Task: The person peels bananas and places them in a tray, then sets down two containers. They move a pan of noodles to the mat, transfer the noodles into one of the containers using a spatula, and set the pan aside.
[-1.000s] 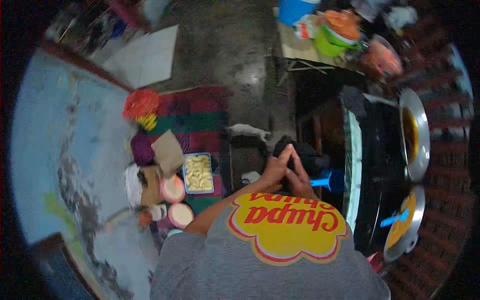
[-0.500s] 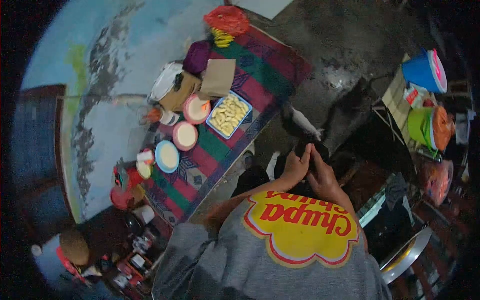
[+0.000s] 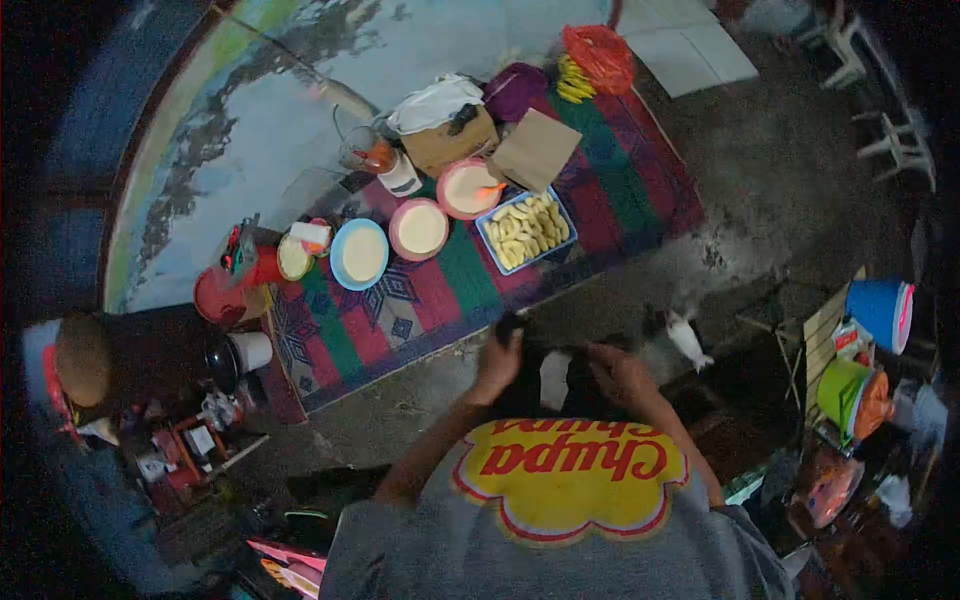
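Note:
My left hand [image 3: 497, 362] is in front of the mat's near edge, its fingers closed around a small dark thing [image 3: 510, 326] that I cannot make out. To the right, my right hand [image 3: 622, 372] has bent fingers against a dark background, which hides whether they hold anything. Between the hands lies a dark area with a white patch [image 3: 554, 380]. Beyond them on the striped mat [image 3: 470, 290] stands a blue-rimmed tray [image 3: 520, 266] of peeled bananas. Beside it are pink bowls [image 3: 418, 229] and a light-blue bowl [image 3: 359, 254] of pale batter or cream.
A cardboard box [image 3: 450, 143], a red bag [image 3: 600, 60] and yellow bananas [image 3: 574, 80] are at the mat's back. At right stand a blue bucket [image 3: 875, 315] and a green bucket [image 3: 845, 398]. A small white shape, possibly a cat [image 3: 686, 341], is on the floor.
My hands were together with fingers touching; now they are apart, the left one further left. The view has turned, so the mat appears more level and further right.

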The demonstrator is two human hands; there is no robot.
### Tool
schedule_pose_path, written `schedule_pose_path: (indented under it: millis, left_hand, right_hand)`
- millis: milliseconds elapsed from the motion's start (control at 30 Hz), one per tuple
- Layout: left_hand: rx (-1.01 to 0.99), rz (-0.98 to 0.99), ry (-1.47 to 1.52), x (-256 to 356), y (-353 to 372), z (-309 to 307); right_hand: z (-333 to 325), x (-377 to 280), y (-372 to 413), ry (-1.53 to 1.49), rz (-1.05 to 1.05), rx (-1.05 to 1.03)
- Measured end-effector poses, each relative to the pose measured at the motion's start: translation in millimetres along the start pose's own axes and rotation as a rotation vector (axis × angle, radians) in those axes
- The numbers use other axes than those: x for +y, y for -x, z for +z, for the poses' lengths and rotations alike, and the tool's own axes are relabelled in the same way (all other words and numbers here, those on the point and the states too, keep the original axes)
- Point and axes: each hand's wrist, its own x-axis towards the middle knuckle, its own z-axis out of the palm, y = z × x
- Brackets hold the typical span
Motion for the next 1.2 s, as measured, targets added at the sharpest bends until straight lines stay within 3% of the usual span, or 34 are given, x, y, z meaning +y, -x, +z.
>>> schedule_pose_path:
  millis: [100, 133, 200, 233, 300, 367, 433, 467, 533, 567, 600, 667, 700, 767, 833, 867, 900, 967, 1033, 1067, 1100, 1133, 1167, 1200]
  left_hand:
    - [0.198, -0.180, -0.017, -47, -15, -63]
    - [0.271, -0.228, -0.058, -52, -16, -78]
    - [0.375, 0.019, 0.360, -110, -29, -76]
    - [0.384, 0.006, 0.363, -100, -24, -75]
    - [0.347, -0.406, 0.160, -77, -25, -70]
    - [0.279, -0.326, 0.666, -109, -25, -27]
    - [0.226, -0.362, 0.542, -95, -25, 15]
    - [0.178, -0.291, 0.389, -135, -21, 54]
    - [0.138, -0.275, 0.118, -140, -14, 103]
    - [0.144, -0.308, 0.062, -115, -15, 108]
    - [0.148, -0.341, 0.007, -89, -15, 113]
    - [-0.087, -0.361, 0.585, -83, -28, 126]
    - [-0.088, -0.366, 0.591, -97, -33, 146]
    - [-0.043, -0.345, 0.596, -130, -53, 179]
    - [-0.052, -0.295, 0.545, -126, -93, 173]
    - [-0.076, -0.353, 0.456, -112, -113, 159]
    - [-0.097, -0.407, 0.365, -114, -130, 157]
    - [-0.077, -0.447, 0.507, -200, -140, 215]
    - [-0.061, -0.490, 0.647, -226, -159, 224]
    - [-0.172, -0.564, 0.453, -198, -186, 187]
    - [-0.282, -0.635, 0.254, -192, -202, 163]
    - [-0.289, -0.641, 0.257, -228, -209, 168]
    - [-0.283, -0.490, 0.235, -277, -219, 180]
    - [-0.324, -0.441, 0.184, -288, -240, 169]
  right_hand:
    - [29, 55, -22, 0.298, 0.026, -0.022]
    - [26, 68, -31, 0.275, 0.007, -0.124]
    - [19, 89, -57, 0.270, 0.037, -0.216]
    - [12, 93, -70, 0.250, 0.063, -0.303]
    - [-13, 91, -112, 0.367, 0.135, -0.400]
    - [-12, 117, -143, 0.469, 0.220, -0.504]
    - [6, 201, -184, 0.731, -0.040, -0.482]
    - [11, 235, -205, 0.821, -0.130, -0.474]
    - [13, 272, -250, 0.584, -0.198, -0.146]
    - [19, 272, -263, 0.585, -0.200, -0.170]
    - [28, 268, -277, 1.006, -0.091, -0.176]
    - [32, 264, -316, 1.433, 0.016, -0.180]
    - [26, 263, -342, 0.979, 0.104, -0.138]
    - [26, 252, -384, 0.527, 0.195, -0.088]
    - [44, 242, -424, 0.365, 0.286, -0.073]
    - [57, 249, -443, 0.314, 0.318, -0.072]
    - [77, 267, -466, 0.079, 0.261, -0.011]
    - [105, 285, -498, -0.151, 0.215, 0.042]
    - [126, 285, -525, -0.267, 0.111, 0.120]
    - [134, 292, -539, -0.302, 0.078, 0.145]
    - [141, 306, -550, -0.144, 0.131, 0.282]
    - [149, 319, -559, -0.061, 0.153, 0.350]
    - [155, 329, -568, 0.020, 0.181, 0.417]
    - [154, 330, -576, 0.074, 0.101, 0.449]
